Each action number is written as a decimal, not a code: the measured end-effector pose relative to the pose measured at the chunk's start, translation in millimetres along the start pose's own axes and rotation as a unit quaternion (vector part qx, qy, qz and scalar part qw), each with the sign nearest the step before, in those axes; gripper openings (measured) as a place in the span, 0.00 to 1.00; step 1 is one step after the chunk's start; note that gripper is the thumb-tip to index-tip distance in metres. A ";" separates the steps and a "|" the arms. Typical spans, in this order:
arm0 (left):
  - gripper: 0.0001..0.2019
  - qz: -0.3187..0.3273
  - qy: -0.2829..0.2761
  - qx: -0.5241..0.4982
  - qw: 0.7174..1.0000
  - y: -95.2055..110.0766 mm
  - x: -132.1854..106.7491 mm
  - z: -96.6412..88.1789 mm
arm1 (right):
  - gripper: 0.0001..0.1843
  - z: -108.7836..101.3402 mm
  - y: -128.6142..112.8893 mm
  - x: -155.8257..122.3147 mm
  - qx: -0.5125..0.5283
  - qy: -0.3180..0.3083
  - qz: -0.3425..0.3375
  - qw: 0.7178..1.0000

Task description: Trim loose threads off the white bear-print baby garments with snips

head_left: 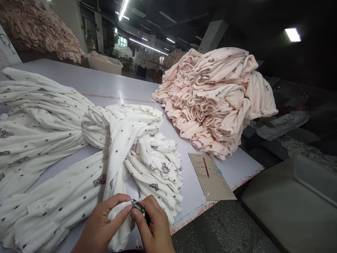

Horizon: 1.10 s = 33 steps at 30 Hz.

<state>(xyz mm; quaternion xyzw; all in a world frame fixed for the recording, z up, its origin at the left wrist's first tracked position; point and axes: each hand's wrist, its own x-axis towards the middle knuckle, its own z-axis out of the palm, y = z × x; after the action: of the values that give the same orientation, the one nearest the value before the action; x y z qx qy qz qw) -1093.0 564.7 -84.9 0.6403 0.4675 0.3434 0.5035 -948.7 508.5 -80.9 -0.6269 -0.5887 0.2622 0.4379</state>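
White plush fabric with small dark marks and grey-brown animal prints lies gathered on the table, one bundle cinched at its middle. Between thumb and fingers, my left hand pinches an edge of this fabric near the table's front. My right hand is closed around small thread snips, whose metal blades meet the pinched edge. A bit of green shows on the snips; most of the handle is hidden inside the hand. Whether the blades are parted I cannot tell.
A tall heap of pink printed fabric stands at the back right of the table. A card with a reddish-brown pen-like stick lies by the front edge. A grey bin is at right; a white bin stands behind.
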 end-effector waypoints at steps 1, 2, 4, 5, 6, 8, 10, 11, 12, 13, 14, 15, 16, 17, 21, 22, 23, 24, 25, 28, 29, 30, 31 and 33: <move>0.07 0.033 0.005 0.014 0.999 -0.7 -0.8 -0.1 | 0.14 -0.4 0.9 0.1 0.018 -0.011 0.006 1.000; 0.05 0.070 0.009 0.029 0.997 -1.8 -1.4 -0.4 | 0.15 -0.8 2.2 0.0 0.042 -0.023 0.015 0.999; 0.03 0.133 0.010 0.057 0.989 -5.2 -2.0 -1.4 | 0.18 -1.7 5.1 -1.1 0.092 -0.043 0.040 0.994; 0.03 0.151 0.007 0.069 0.986 -7.2 -2.0 -2.0 | 0.18 -1.9 6.2 -1.8 0.111 -0.050 0.050 0.991; 0.03 0.161 0.002 0.077 0.984 -9.1 -1.9 -2.6 | 0.19 -1.9 7.0 -2.5 0.122 -0.054 0.055 0.990; 0.02 0.164 -0.003 0.091 0.982 -12.0 -1.6 -3.7 | 0.19 -1.5 6.9 -3.4 0.122 -0.053 0.054 0.990; 0.02 0.169 0.000 0.099 0.981 -12.6 -1.7 -4.1 | 0.19 -1.0 5.6 -3.5 0.109 -0.050 0.049 0.992; 0.02 0.173 0.002 0.100 0.980 -12.3 -1.9 -4.1 | 0.20 -1.0 4.8 -3.4 0.107 -0.050 0.049 0.992; 0.02 0.176 0.003 0.100 0.979 -11.6 -2.3 -3.9 | 0.20 -1.3 4.1 -3.2 0.106 -0.051 0.051 0.992; 0.02 0.178 0.001 0.098 0.979 -11.0 -2.9 -3.7 | 0.21 -2.1 3.6 -3.1 0.107 -0.052 0.055 0.991; 0.02 0.182 -0.001 0.095 0.979 -10.7 -3.6 -3.5 | 0.21 -3.4 3.2 -3.0 0.110 -0.052 0.059 0.991; 0.03 0.189 -0.001 0.092 0.978 -10.8 -4.4 -3.4 | 0.22 -5.2 2.9 -3.2 0.115 -0.052 0.063 0.990; 0.04 0.201 0.002 0.089 0.976 -11.3 -5.2 -3.4 | 0.22 -7.5 2.7 -3.4 0.118 -0.049 0.065 0.990; 0.06 0.217 0.007 0.090 0.972 -12.2 -5.9 -3.6 | 0.22 -10.2 2.4 -3.7 0.119 -0.047 0.066 0.990; 0.11 0.296 0.025 0.137 0.945 -15.3 -7.4 -6.0 | 0.20 -21.7 0.0 -4.4 0.091 -0.069 0.061 0.992; 0.11 0.311 0.022 0.154 0.938 -15.2 -7.3 -6.8 | 0.19 -24.0 -0.9 -4.1 0.071 -0.083 0.062 0.992; 0.11 0.324 0.015 0.171 0.930 -14.9 -7.1 -7.7 | 0.18 -26.1 -2.0 -3.7 0.046 -0.100 0.063 0.992; 0.12 0.337 0.006 0.186 0.923 -14.6 -6.7 -8.8 | 0.17 -27.8 -3.1 -3.2 0.016 -0.116 0.065 0.991; 0.12 0.350 -0.003 0.203 0.915 -14.6 -6.3 -10.0 | 0.16 -29.2 -4.2 -2.6 -0.018 -0.132 0.068 0.989; 0.14 0.382 -0.030 0.257 0.887 -16.6 -4.9 -14.2 | 0.14 -32.2 -7.4 -1.4 -0.115 -0.168 0.075 0.976; 0.14 0.392 -0.038 0.271 0.878 -17.4 -4.5 -15.2 | 0.14 -32.8 -8.5 -1.2 -0.141 -0.175 0.074 0.972; 0.15 0.402 -0.046 0.282 0.870 -17.7 -4.2 -15.6 | 0.13 -33.1 -9.7 -1.1 -0.163 -0.180 0.070 0.968; 0.16 0.412 -0.052 0.288 0.863 -17.4 -4.1 -15.1 | 0.13 -33.2 -10.9 -0.9 -0.179 -0.184 0.063 0.964; 0.16 0.426 -0.054 0.292 0.854 -15.5 -4.0 -11.6 | 0.13 -32.4 -13.4 -0.1 -0.200 -0.183 0.041 0.962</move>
<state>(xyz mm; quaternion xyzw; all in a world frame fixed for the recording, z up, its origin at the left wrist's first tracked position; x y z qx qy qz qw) -1108.8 565.6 -96.7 0.9120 0.1994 0.3371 0.1222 -928.2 499.6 -53.9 -0.6664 -0.6731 0.2670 0.1776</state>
